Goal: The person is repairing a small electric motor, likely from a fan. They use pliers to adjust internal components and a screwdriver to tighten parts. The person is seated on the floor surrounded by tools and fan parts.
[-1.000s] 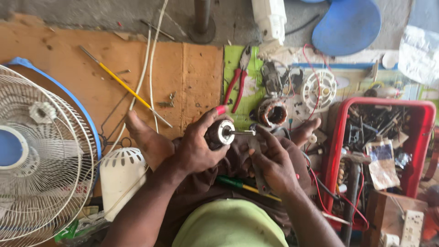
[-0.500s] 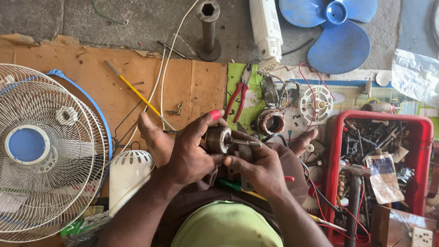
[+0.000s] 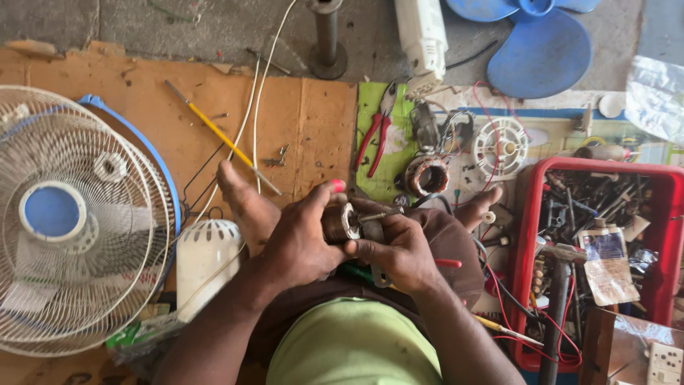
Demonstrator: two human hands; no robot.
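Left hand (image 3: 299, 239): fingers curled tight around the round metal motor part (image 3: 340, 222), with one fingertip up on top of it.
Right hand (image 3: 399, 246): fingers closed on the same motor part from the other side, on the end with the thin metal rod (image 3: 381, 214).
Motor part: held up between both hands, above the person's lap and over the near edge of the cardboard sheet (image 3: 142, 114).
Fan guard (image 3: 71, 221): big white wire cage with a blue middle, lying at the left edge of the cardboard.
White cover (image 3: 203, 260): small, with slots, just beside the fan guard and close to the left arm.
Yellow screwdriver (image 3: 221, 137): lying slanted on the cardboard, past the left hand.
Red pliers (image 3: 377, 128): on the green mat (image 3: 370, 96) by the right edge of the cardboard.
Copper coil ring (image 3: 427, 175): on the floor just past the hands.
Red crate (image 3: 531, 242): on the right, full of tools and wires.
Blue fan blade (image 3: 545, 50): on the grey floor at the far right.
Metal pole (image 3: 328, 36): standing on the floor past the far edge of the cardboard.
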